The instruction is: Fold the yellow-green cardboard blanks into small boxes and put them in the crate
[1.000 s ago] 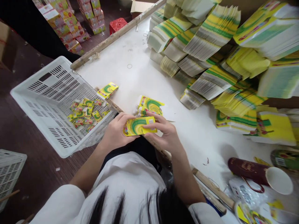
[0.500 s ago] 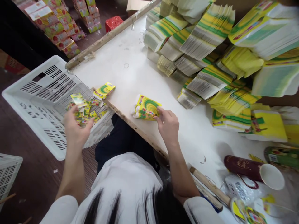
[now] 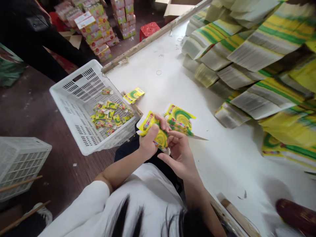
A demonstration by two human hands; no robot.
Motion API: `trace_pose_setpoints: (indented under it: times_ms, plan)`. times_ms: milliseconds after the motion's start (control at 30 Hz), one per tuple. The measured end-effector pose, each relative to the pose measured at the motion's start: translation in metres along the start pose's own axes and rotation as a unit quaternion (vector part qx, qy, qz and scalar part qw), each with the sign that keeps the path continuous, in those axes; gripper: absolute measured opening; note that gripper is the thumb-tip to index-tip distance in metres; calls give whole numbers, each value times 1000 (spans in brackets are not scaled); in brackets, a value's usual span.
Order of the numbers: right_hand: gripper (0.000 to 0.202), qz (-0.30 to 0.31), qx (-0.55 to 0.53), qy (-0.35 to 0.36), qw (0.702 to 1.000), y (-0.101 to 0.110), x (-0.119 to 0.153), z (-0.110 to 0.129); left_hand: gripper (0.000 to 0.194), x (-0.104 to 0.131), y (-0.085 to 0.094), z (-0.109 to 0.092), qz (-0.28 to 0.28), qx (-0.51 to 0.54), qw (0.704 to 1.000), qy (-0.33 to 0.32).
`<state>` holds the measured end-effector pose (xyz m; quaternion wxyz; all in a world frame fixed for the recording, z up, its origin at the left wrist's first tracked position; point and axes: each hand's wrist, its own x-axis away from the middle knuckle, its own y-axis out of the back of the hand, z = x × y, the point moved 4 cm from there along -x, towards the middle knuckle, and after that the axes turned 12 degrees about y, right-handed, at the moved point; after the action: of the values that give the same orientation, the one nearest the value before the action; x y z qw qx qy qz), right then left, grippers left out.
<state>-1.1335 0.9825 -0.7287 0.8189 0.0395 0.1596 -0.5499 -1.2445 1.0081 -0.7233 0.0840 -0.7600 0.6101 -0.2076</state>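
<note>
My left hand [image 3: 148, 138] grips a small yellow-and-green printed carton [image 3: 161, 137], thumb across its front and fingers behind. The carton is tilted, with flaps showing at its upper left end. My right hand [image 3: 179, 149] is at its lower end, fingers curled against it and thumb below near a white flap. Just behind, a small stack of flat cartons [image 3: 181, 116] in the same print lies on the white table [image 3: 170, 89]. One more carton [image 3: 134, 95] lies at the table's edge, above the crate.
Left of the table, a white plastic crate [image 3: 74, 123] holds several small cartons. Large bundles of flattened cartons [image 3: 259, 49] are piled at the right. A maroon mug [image 3: 293, 212] lies at lower right. Beyond are a red stool [image 3: 149, 30], stacked pink boxes [image 3: 98, 36] and a person's dark-clothed legs [image 3: 44, 36].
My left hand has moved from over the crate to in front of me and now grips a carton. My right hand has left the stack and joined it. The camera view has turned left.
</note>
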Motion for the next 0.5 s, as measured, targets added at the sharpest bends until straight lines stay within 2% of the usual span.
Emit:
trace_pose_setpoints:
  times_ms: [100, 167, 267, 333, 400, 500]
  plan:
    - [64, 21, 20, -10, 1000, -9, 0, -6, 50, -4, 2, -12, -40, 13, 998, -48]
    - [51, -1, 54, -15, 998, -3, -2, -10, 61, -3, 7, -11, -35, -17, 998, -43]
    - [31, -54, 95, -21, 994, 15, -5, -13, 86, -1, 16, 0, -2, -50, 999, -9]
    - [22, -73, 139, -1, 988, 26, -6, -9, 76, -1, 24, 8, -11, -59, 998, 9]
    - [16, -73, 191, 39, 978, 35, -8, -2, 51, -2, 32, 10, -34, -72, 997, 23]
    - [19, -72, 267, 107, 955, 48, -10, 9, 38, -5, 40, -9, -6, -110, 994, 9]
